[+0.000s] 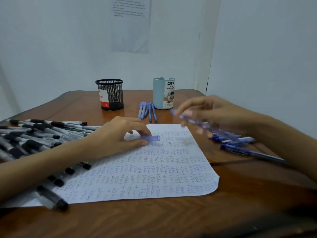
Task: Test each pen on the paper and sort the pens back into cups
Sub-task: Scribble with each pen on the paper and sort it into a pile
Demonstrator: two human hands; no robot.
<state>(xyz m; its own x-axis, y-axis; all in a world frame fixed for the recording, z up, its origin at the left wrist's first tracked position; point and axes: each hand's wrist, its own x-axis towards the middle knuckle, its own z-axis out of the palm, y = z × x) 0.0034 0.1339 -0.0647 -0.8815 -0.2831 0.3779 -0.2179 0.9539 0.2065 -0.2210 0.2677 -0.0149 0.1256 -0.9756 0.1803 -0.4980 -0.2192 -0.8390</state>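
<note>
My left hand (118, 136) rests on the upper part of the scribbled paper (145, 170) and pinches a blue pen cap (151, 138). My right hand (214, 112) hovers above the table to the right of the paper, blurred, holding an uncapped blue pen (193, 120) with its tip pointing left. A black mesh cup (110, 94) and a light blue cup (163, 92) stand at the back of the table.
A heap of black pens (34, 136) covers the left side of the wooden table (154, 217). Several blue pens (147, 111) lie beside the light blue cup, and more blue pens (240, 143) lie at the right under my right arm.
</note>
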